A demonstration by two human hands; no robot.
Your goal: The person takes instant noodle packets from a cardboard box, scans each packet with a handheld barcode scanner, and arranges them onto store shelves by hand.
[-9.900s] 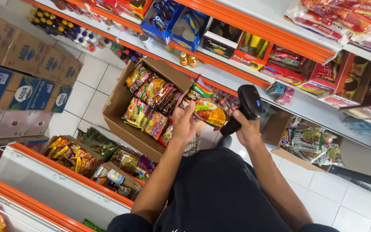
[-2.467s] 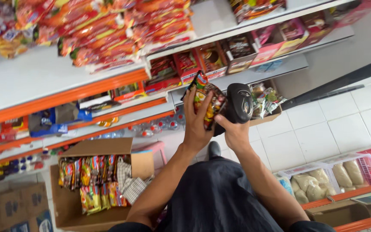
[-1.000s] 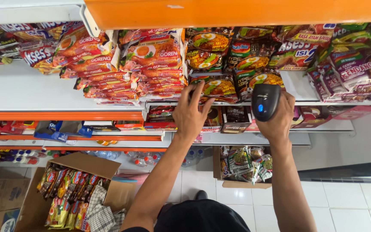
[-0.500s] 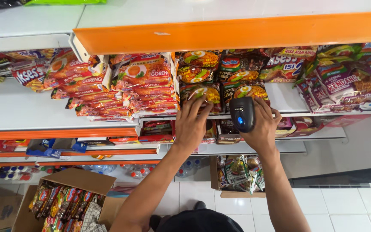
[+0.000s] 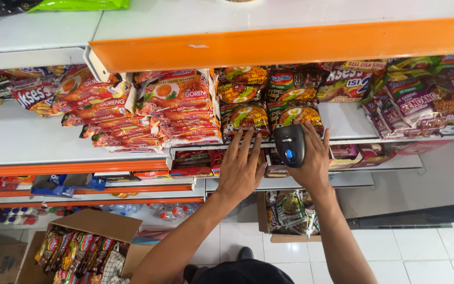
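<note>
Bright, even light falls from above onto the orange shelf edge (image 5: 290,44), which casts a soft shadow on the noodle packets (image 5: 177,108) just beneath it. Mild glare glints off those wrappers. Focus is sharp near the shelf edge; shelf lines bend toward the frame's sides.

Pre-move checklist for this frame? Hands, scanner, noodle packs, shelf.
1. Right hand grips the black handheld scanner: ok.
2. Scanner's blue light on: ok.
3. Left hand open, fingertips at the front noodle pack: ok.
4. Left hand gripping a pack: not ok, fingers spread.
5. Pack's barcode facing the scanner: cannot tell.
6. Packs lying inside the shelf edge: ok.
</note>
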